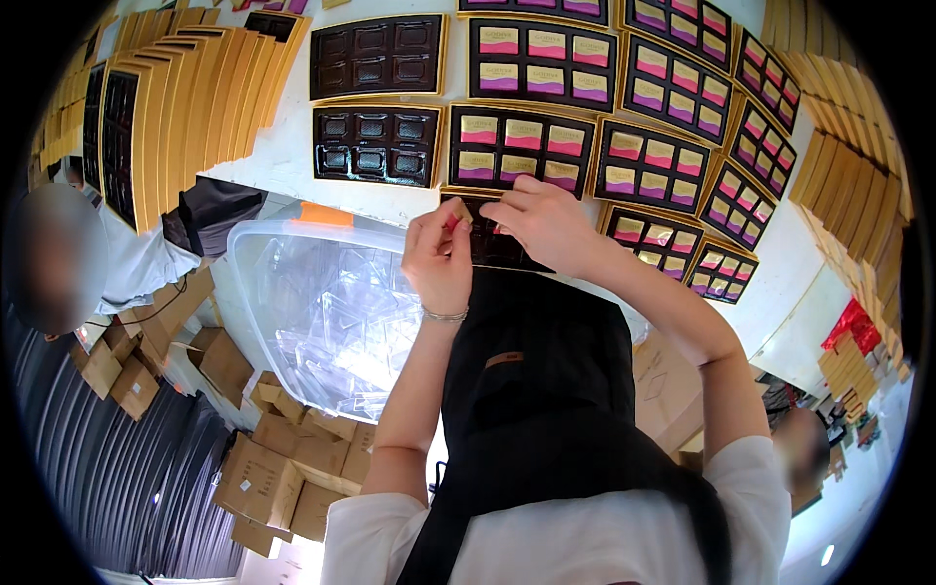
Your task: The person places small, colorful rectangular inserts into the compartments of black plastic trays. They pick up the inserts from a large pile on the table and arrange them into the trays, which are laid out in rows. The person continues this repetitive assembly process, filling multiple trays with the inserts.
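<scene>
My left hand (439,255) is closed in a pinch on a small gold-and-pink wrapped chocolate (456,216), held up at the left end of a black box tray (502,252). Over that same tray, my right hand (548,222) reaches down with its fingers drawn together. A bit of pink shows at its fingertips, but the fingers hide what it is. The tray lies at the table's near edge, partly covered by both hands. Just beyond it is a gold-edged box (522,148) filled with gold, pink and purple wrapped chocolates.
Several filled boxes (653,166) cover the table to the right. Two unfilled black trays (375,144) lie to the left, near stacked gold boxes (195,97). A clear plastic bin (255,292) of transparent pieces stands left of me, above cardboard cartons (258,478). Other people are at both sides.
</scene>
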`<control>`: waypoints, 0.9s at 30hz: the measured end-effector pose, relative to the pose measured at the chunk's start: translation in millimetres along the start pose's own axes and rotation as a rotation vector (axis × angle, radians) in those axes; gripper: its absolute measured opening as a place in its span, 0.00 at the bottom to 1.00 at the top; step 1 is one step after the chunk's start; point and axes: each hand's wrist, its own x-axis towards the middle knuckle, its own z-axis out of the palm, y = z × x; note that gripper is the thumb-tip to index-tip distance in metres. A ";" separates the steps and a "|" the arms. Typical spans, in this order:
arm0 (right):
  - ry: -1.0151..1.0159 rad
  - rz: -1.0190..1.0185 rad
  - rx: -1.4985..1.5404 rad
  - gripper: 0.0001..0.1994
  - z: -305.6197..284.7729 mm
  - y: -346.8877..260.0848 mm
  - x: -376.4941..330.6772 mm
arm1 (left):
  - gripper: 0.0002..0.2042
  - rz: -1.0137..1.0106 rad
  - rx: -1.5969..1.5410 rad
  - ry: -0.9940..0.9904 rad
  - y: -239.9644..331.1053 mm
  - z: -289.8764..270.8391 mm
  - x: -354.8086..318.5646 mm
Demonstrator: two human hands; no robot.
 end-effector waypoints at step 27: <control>-0.057 0.302 -0.340 0.41 38.8 -23.1 -88.1 | 0.32 0.514 0.508 -0.311 -60.8 16.7 -48.7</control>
